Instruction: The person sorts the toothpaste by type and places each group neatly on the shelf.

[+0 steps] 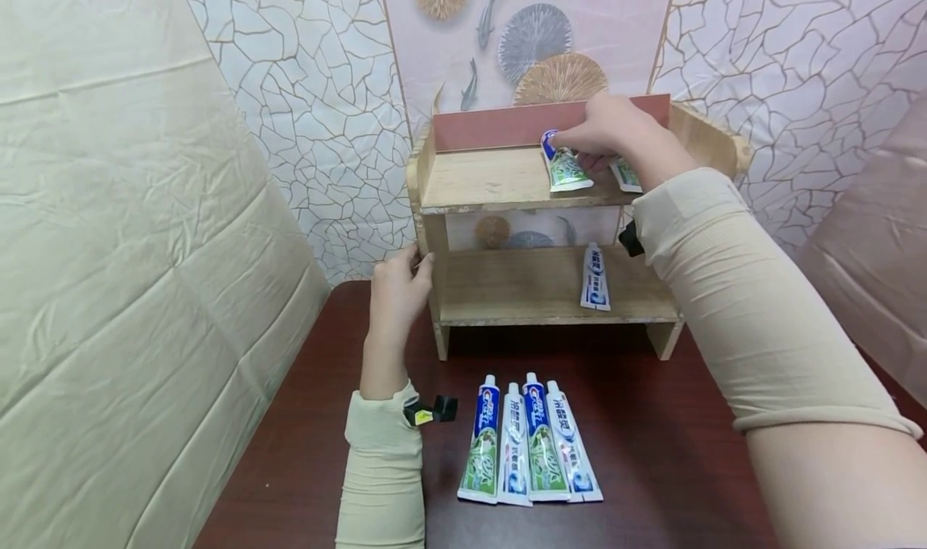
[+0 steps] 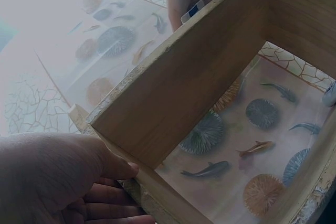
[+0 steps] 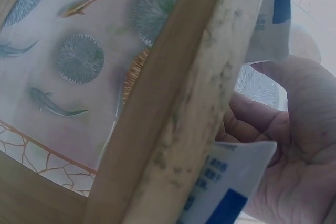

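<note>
My right hand (image 1: 619,134) is over the upper board of a small wooden shelf (image 1: 500,171). Its thumb and fingers pinch a blue-and-green toothpaste tube (image 1: 568,171) near the cap end. Close by that hand, a second green toothpaste tube (image 1: 626,175) lies partly hidden behind it. Both tubes' flat ends jut past the board's front edge in the right wrist view. My left hand (image 1: 400,291) grips the shelf's left side panel, thumb on the near face in the left wrist view. On the lower board lies a white-and-blue toothpaste tube (image 1: 595,279).
Several toothpaste tubes lie side by side on the dark red table (image 1: 673,468) before the shelf, including a blue-and-green one (image 1: 481,444) and a white one (image 1: 572,444). A patterned backdrop (image 1: 326,90) stands behind; pale cloth (image 1: 145,291) hangs at the left.
</note>
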Demonstrator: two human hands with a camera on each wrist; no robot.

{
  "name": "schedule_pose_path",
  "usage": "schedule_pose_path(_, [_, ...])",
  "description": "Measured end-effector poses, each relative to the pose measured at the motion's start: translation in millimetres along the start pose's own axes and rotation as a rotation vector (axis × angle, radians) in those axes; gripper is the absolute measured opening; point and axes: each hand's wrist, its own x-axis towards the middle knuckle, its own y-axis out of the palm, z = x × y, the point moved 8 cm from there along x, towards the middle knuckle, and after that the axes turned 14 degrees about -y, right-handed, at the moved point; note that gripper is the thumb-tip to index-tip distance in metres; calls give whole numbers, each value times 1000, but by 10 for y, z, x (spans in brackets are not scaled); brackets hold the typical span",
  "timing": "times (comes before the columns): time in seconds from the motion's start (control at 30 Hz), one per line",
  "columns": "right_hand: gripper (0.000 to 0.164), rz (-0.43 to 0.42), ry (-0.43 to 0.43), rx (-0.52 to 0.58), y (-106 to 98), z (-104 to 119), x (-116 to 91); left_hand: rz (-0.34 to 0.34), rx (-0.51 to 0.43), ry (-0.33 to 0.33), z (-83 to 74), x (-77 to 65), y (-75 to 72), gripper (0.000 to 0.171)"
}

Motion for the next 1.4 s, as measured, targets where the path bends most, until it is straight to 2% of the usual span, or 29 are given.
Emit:
schedule_pose_path(0.23, [54, -18, -24, 1, -40, 4, -36, 4, 1, -10, 4, -10, 4, 34])
schedule_pose_path(0.57, [57, -96, -119, -140, -119, 137, -178, 3, 7, -5, -8, -15, 9, 31])
schedule_pose_path(0.77, [60, -127, -155, -158, -122, 167, -213, -5, 10, -2, -3, -10, 14, 27])
schedule_pose_path(1.1, [58, -241, -255, -179, -161, 293, -328, -14, 9, 10, -5, 5, 4, 29])
schedule_pose_path(1.27, [56, -265, -306, -175, -141, 343, -378, -11, 14, 5, -1, 1, 3, 28])
schedule_pose_path(1.4, [57, -278, -315, -176, -152, 337, -396, -8, 13, 6, -8, -5, 4, 27])
